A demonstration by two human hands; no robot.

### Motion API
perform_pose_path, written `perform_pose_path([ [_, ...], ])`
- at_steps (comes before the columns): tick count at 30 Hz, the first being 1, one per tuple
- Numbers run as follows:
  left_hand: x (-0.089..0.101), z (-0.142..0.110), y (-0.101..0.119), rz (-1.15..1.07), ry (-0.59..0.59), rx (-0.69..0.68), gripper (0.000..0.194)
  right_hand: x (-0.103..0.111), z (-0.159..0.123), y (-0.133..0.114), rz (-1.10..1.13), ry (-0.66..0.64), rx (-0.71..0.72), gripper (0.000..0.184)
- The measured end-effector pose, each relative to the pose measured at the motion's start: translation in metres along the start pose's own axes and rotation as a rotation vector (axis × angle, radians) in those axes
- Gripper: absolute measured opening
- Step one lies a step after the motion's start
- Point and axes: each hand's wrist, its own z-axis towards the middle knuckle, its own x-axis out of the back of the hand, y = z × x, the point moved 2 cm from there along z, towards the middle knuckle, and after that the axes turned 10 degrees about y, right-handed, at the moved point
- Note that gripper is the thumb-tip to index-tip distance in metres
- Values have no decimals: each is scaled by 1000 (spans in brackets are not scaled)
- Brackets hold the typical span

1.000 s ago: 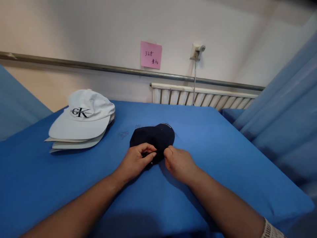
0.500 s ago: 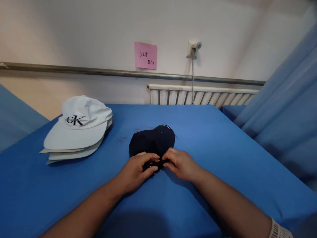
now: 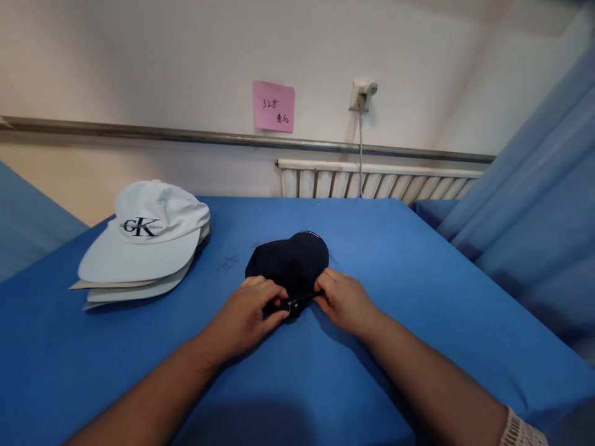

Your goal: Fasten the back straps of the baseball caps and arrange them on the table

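The dark cap [image 3: 287,260] is placed on the blue table [image 3: 418,297], just beyond and between the two hands, with its brim turned away from them. By the left hand [image 3: 246,310], the near edge of the cap is held between thumb and fingers, which are half curled, with a small gap at the tips. By the right hand [image 3: 346,303], which is closed in a pinch, the end of a thin dark strap [image 3: 304,300] is gripped. Between the hands a small shiny fitting [image 3: 294,305] can be seen; how the strap passes there cannot be told.

The strap could be lost if the right pinch is loosened, because only a narrow end seems to be held. The cap could be twisted or dragged if the pull is made stronger than the left hold.

To the left of the left hand, well apart, a stack of pale caps [image 3: 144,254] is found; by a wide swing its brims could be knocked. More room for moving is offered beyond the right hand, up to the slanting table edge, near which a blue curtain [image 3: 534,198] is hung.
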Motion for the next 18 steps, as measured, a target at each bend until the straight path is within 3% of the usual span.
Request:
perform_pose_path([
  [3, -4, 0, 5, -23, -59, -42, 22, -2, 0, -4, -83, -29, 54, 9],
  [6, -11, -1, 7, -6, -54, -71, 17, -6, 1, -5, -109, -12, 70, 9],
  [9, -17, 0, 3, 110, 85, -122, 5, -10, 2, -3, -135, 77, 30, 9],
  [14, -13, 2, -6, 314, 308, -346, 15, -13, 2, -1, -169, 264, -53, 12],
  [18, -7, 3, -9, 350, 375, -408, 17, -17, 0, 0, -71, 255, -250, 8],
])
